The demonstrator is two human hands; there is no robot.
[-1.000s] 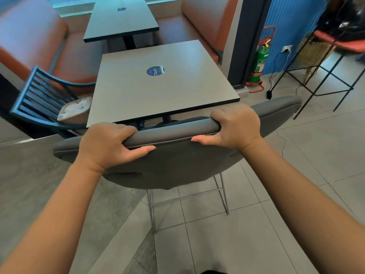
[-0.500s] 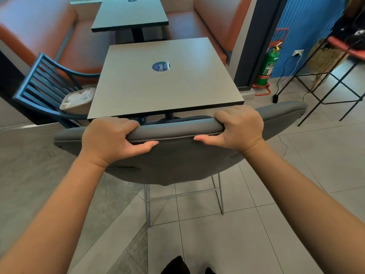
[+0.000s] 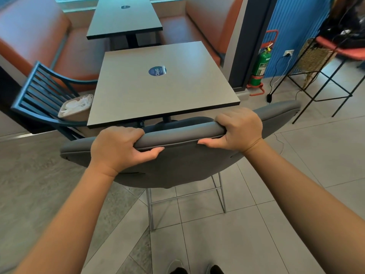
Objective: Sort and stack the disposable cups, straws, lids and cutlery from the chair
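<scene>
I have drawn the grey chair (image 3: 177,167) back; left hand (image 3: 116,147) and right hand (image 3: 239,131) clench its backrest, cutlery box (image 3: 76,107) far left on the blue chair (image 3: 39,91).

A brown paper container (image 3: 74,112) sits on the seat of the dark slatted chair (image 3: 37,91), holding what looks like white plastic cutlery (image 3: 78,104) in a loose heap.

grey chair (image 3: 177,167) drawn back from table (image 3: 164,89), shoes (image 3: 197,269) now visible
</scene>
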